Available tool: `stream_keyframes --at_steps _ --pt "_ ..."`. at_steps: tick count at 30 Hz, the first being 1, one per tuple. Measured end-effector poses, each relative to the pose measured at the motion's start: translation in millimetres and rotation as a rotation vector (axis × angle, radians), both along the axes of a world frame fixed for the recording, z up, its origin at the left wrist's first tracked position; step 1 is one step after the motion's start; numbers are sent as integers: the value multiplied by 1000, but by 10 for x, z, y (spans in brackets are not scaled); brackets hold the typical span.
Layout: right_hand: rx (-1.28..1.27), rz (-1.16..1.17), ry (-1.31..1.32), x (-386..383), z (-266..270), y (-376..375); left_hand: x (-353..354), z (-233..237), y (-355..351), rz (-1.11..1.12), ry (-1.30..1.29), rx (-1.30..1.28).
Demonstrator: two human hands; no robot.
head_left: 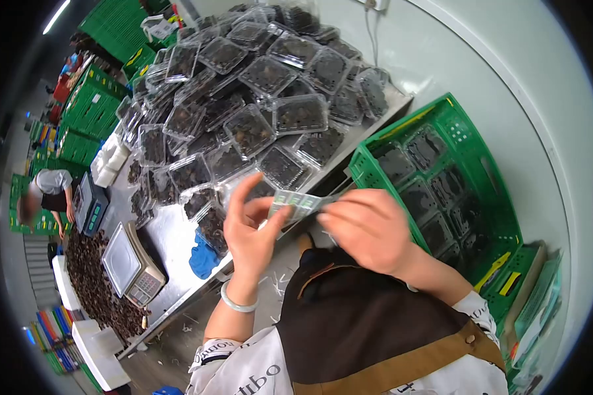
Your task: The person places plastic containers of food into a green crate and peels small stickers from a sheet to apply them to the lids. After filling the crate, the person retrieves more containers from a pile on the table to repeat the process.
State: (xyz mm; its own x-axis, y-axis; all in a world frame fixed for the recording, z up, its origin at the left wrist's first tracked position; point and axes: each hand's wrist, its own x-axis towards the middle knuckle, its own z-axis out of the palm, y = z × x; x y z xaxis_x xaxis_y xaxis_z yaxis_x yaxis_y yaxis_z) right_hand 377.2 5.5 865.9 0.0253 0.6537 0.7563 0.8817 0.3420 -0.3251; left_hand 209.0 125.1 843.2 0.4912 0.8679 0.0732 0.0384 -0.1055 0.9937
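Note:
In front of my chest, a small strip of white-and-green labels [298,200] stretches between my two hands. My left hand [247,227] pinches its left end between thumb and fingers, with the index finger raised. At the other end, my right hand [370,227] has its fingers closed on the strip; they are slightly blurred. Just beyond the hands, a large heap of clear plastic clamshell boxes [247,130] with dark contents covers the metal table. To the right, a green crate [484,155] holds several similar boxes laid flat in rows.
A white weighing scale [122,260] stands on the table beside loose dark pieces [89,266]. A blue cloth [204,255] lies at the table edge. Another person [51,187] stands at far left near a second scale [91,204]. Green crates [92,108] are stacked behind.

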Motion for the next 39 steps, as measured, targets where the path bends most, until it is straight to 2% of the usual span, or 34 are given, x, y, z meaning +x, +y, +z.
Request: stream_keyframes --at_steps 5,8,12,13,19,25,29,31,33,35,36,38,39 --pt "-76 17 164 -38 -189 -20 81 -12 -333 -203 131 288" --pt "-127 88 368 42 -285 -238 90 30 -451 -315 182 232" --pt "-179 97 440 142 -403 -573 196 -6 -656 -466 258 312" --pt "-170 88 439 187 -431 -661 265 6 -737 -492 199 220" --pt "-143 19 442 513 -520 -1133 655 1 -1127 -550 233 143" --pt "-357 182 987 869 -708 -1477 995 -54 -1437 -530 277 7" --pt "-427 195 1110 1059 -871 -1415 1149 -101 -1406 -523 351 -111" --pt "-528 119 1479 1328 -970 -1347 1244 -120 -1287 -531 345 -176" --pt "-231 -12 1601 1828 -1136 -1205 1305 -172 -1119 -535 346 -224" --pt "-53 -455 1330 2422 -1545 -1052 1377 -218 -924 -547 362 -271" --pt "-10 -670 1023 2688 -1679 -1014 1403 -252 -849 -550 342 -278" --pt "-36 -896 444 3135 -1938 -946 1456 -319 -721 -549 347 -297" --pt "-81 -928 270 3296 -2079 -894 1497 -351 -654 -558 365 -280"
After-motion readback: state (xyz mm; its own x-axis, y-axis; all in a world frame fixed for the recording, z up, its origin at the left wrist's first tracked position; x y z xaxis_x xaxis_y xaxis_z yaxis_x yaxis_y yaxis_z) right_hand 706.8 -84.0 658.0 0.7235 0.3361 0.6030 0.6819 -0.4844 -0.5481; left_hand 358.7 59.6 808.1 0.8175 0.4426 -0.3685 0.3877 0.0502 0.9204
